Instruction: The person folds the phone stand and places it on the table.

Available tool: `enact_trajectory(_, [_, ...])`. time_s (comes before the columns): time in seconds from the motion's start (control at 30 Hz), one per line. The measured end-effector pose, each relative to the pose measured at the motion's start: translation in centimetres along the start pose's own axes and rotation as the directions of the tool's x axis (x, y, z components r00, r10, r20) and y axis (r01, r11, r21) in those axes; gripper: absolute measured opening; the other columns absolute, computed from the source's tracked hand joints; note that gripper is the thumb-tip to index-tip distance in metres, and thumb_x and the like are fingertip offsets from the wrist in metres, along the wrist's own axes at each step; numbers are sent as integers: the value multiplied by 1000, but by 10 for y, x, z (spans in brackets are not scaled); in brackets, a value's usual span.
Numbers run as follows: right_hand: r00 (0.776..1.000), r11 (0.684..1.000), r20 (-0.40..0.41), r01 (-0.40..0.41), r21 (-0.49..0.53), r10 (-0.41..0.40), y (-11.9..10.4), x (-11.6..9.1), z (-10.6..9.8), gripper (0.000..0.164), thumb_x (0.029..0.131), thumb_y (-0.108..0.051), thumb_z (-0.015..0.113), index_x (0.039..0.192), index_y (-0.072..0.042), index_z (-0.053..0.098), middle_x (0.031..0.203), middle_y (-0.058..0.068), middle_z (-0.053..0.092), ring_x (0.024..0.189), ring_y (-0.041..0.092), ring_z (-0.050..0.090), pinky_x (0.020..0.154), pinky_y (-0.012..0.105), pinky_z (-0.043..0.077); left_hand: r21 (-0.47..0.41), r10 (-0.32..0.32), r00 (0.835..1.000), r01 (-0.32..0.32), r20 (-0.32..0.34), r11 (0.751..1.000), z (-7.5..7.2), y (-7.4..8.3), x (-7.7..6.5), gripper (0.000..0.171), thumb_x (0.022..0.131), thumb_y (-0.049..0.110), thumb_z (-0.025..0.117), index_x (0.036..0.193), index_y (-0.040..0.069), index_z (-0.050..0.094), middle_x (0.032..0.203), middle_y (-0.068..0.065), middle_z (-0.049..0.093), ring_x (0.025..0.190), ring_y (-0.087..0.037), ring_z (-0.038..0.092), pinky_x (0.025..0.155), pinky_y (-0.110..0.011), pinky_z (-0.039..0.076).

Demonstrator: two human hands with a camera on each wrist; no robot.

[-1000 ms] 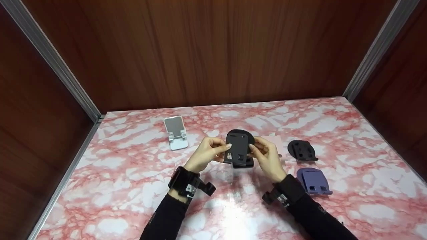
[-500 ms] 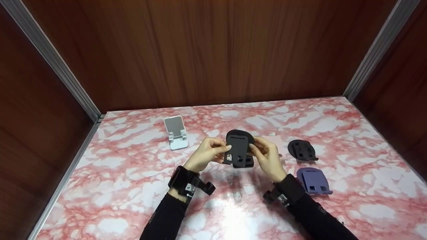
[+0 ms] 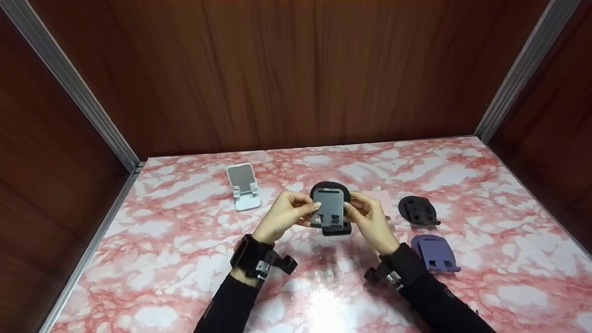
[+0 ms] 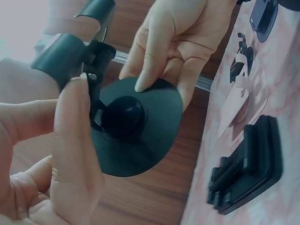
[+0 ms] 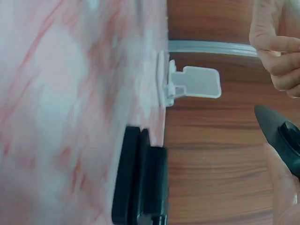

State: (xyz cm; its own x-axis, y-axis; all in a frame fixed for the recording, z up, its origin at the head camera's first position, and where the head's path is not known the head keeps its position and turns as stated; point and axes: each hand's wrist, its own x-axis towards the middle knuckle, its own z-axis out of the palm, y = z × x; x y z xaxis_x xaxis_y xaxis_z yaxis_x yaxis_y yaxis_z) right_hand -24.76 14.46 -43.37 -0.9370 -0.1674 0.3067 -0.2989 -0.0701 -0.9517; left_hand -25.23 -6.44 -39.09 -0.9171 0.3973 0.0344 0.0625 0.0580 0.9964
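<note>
A black phone stand (image 3: 329,208) with a round base and a slotted rectangular plate is held up above the table between both hands. My left hand (image 3: 289,212) pinches the plate's left edge, thumb in front. At the other side, my right hand (image 3: 370,219) pinches the stand between thumb and fingers. In the left wrist view, the right fingers lie on the round base (image 4: 159,140), and the left fingers hold near the hinge. Beneath the held stand, a folded black phone stand (image 4: 248,164) lies on the table.
A white phone stand (image 3: 246,187) stands unfolded at the back left. To the right lie a black round-based stand (image 3: 417,210) and a purple stand (image 3: 434,253). A pink stand (image 4: 241,96) is mostly hidden behind the right hand in the head view. Wood-grain panels enclose the marbled table.
The held stand's plate tilts so that its face now looks lighter and shows its slots more fully. Both hands keep their grip and nearly the same place.
</note>
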Motion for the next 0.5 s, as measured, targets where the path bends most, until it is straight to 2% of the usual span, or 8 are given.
enact_trajectory(0.07, [999, 999, 21, -35, 31, 35, -2, 0, 0, 29, 91, -3, 53, 119, 7, 54, 95, -2, 72, 81, 12, 68, 73, 29, 58, 113, 73, 997, -69, -30, 991, -1, 3, -2, 23, 83, 20, 69, 84, -3, 66, 64, 2, 58, 54, -9, 54, 53, -20, 52])
enact_trajectory(0.13, [997, 995, 42, -70, 67, 67, -4, -1, 0, 32, 92, -5, 53, 121, 8, 51, 96, -3, 71, 81, 11, 68, 72, 28, 58, 235, 147, 986, -124, -84, 964, -1, 5, -3, 26, 81, 27, 70, 82, 1, 64, 66, 1, 55, 59, -12, 51, 57, -19, 47])
enact_trajectory(0.2, [994, 990, 58, -100, 100, 95, -6, -1, -1, 35, 93, -6, 53, 124, 8, 48, 97, -3, 71, 81, 11, 68, 73, 29, 58, 325, 187, 973, -134, -136, 936, -2, 6, -2, 30, 80, 32, 71, 86, 5, 61, 75, -1, 57, 68, -15, 53, 62, -21, 45])
enact_trajectory(0.27, [991, 985, 70, -124, 124, 115, -8, -1, -2, 36, 93, -6, 52, 125, 9, 47, 98, -2, 71, 82, 13, 68, 75, 32, 58, 356, 167, 973, -102, -159, 929, -3, 6, -2, 36, 80, 37, 70, 100, 9, 59, 90, -3, 60, 82, -15, 57, 71, -22, 47])
enact_trajectory(0.33, [988, 982, 82, -138, 129, 128, -8, -1, -3, 37, 93, -6, 51, 126, 9, 46, 99, -2, 70, 83, 14, 68, 78, 34, 57, 269, 87, 989, -52, -120, 962, -3, 4, 0, 47, 82, 37, 68, 117, 10, 54, 109, -8, 59, 96, -19, 58, 81, -27, 51])
enact_trajectory(0.4, [986, 980, 83, -152, 127, 142, -9, 0, -4, 35, 93, -5, 50, 126, 8, 47, 98, 0, 71, 83, 14, 68, 79, 35, 57, 156, 9, 998, 0, -55, 988, -3, 1, 1, 55, 85, 37, 65, 130, 10, 47, 122, -14, 56, 103, -22, 60, 86, -33, 54])
enact_trajectory(0.5, [983, 980, 96, -166, 114, 156, -9, 0, -5, 37, 93, -5, 51, 127, 7, 46, 97, 0, 71, 84, 14, 67, 79, 36, 57, -29, -47, 999, 48, 27, 998, -4, -3, 4, 57, 87, 29, 63, 134, 5, 43, 122, -18, 56, 99, -21, 63, 87, -37, 54])
